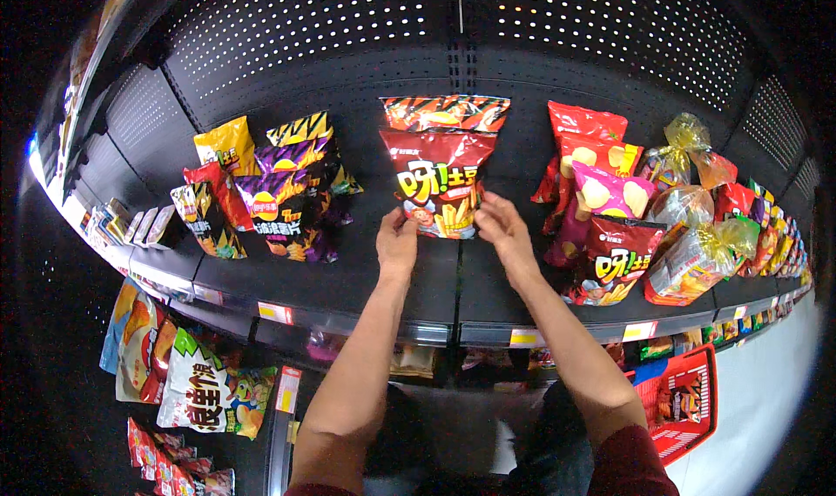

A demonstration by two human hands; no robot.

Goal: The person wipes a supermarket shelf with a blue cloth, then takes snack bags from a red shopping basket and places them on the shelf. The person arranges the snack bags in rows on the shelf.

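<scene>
A dark red bag of potato snacks (450,163) stands upright on the black shelf (424,293), fries pictured on its front. My left hand (397,242) is at its lower left edge, the thumb against the front. On the opposite side, the fingers and thumb of my right hand (501,225) meet the lower right edge. Behind this bag rises the top of a tiger-striped orange and black bag (447,109); its lower part is hidden.
Left are purple and black chip bags (274,212) and a yellow bag (225,146). On the right stand a pink bag (614,192), another dark red bag (617,257) and gift-wrapped packs (692,264). Below are a red shopping basket (708,391) and a white snack bag (196,391).
</scene>
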